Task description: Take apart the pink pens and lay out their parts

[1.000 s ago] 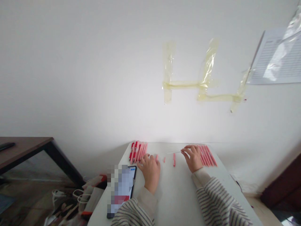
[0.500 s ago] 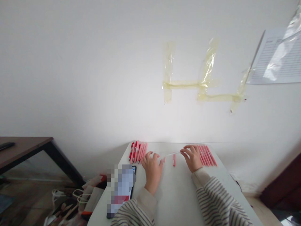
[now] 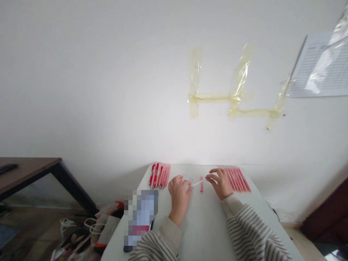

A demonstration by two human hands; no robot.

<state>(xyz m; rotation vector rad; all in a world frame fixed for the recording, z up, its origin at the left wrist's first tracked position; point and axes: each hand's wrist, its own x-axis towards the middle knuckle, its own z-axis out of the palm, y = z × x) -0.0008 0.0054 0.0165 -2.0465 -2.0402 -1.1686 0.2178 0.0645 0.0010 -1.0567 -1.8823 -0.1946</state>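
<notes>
A thin white refill rod point(image 3: 198, 182) stretches between my two hands above the white table point(image 3: 206, 224). My right hand point(image 3: 221, 183) pinches its right end. My left hand point(image 3: 179, 194) has its fingers closed at the rod's left end, where something small may be held. A short pink pen piece point(image 3: 201, 183) lies just behind the rod. A row of red and pink pens point(image 3: 159, 175) lies to the left of my left hand. A row of pink barrels point(image 3: 237, 179) lies by my right hand.
A phone with a blurred screen point(image 3: 140, 217) lies on the table's left edge. A dark wooden table point(image 3: 27, 173) stands at the left, with bags and cords point(image 3: 89, 232) on the floor between. Tape strips point(image 3: 231, 98) and a paper sheet point(image 3: 320, 69) hang on the wall.
My left hand moved right from the left pen row and closed on the left end of the rod. The small pink pieces by it are gone from view. My right hand shifted slightly left.
</notes>
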